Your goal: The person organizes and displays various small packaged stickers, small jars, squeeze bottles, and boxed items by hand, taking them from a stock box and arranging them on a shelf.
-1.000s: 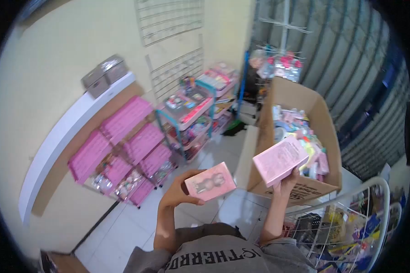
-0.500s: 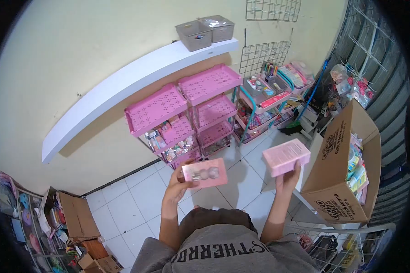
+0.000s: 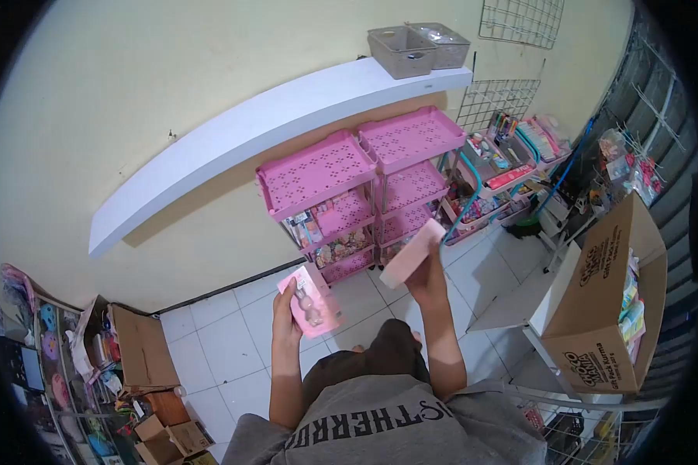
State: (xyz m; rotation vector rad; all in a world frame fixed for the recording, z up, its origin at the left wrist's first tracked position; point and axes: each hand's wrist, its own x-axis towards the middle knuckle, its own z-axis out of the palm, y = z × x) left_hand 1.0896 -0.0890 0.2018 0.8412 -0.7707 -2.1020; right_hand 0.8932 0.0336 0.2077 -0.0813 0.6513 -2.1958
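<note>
Two pink boxes are held up in front of pink shelving carts.

A flat pink windowed box (image 3: pixel 312 301) is gripped upright in the left hand (image 3: pixel 285 316), its front turned towards the viewer, seemingly for inspection. A plain pink carton (image 3: pixel 411 253) is clasped from below in the right hand (image 3: pixel 425 277), stretched towards the perforated plastic carts (image 3: pixel 364 178).

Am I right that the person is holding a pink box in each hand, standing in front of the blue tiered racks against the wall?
Not quite: the head view shows the tiered racks against the wall are pink, not blue. The rest holds: the left hand holds one pink box and the right hand holds another pink box.
</note>
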